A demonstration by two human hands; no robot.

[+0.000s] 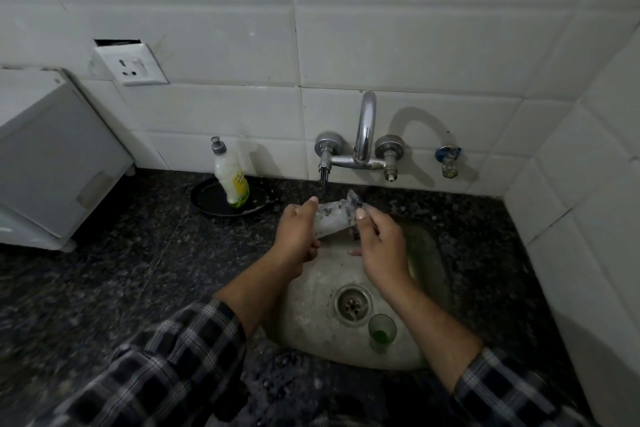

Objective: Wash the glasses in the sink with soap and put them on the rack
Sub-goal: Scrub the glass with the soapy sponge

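Note:
A soapy clear glass [333,218] lies on its side above the sink [311,315], just under the tap's outlet [323,178]. My left hand [298,236] grips its base end. My right hand [377,246] holds the rim end, fingers curled round a dark scrubber there. A second small glass [381,331] with green liquid at its bottom stands upright in the sink, right of the drain [352,303]. A soap bottle [231,174] with a grey cap stands in a black pan at the back left.
A black pan [207,199] sits on the dark granite counter [104,270]. A white appliance [45,156] stands at the far left. White tiled walls close in at the back and right. A small valve [449,159] sticks out right of the tap.

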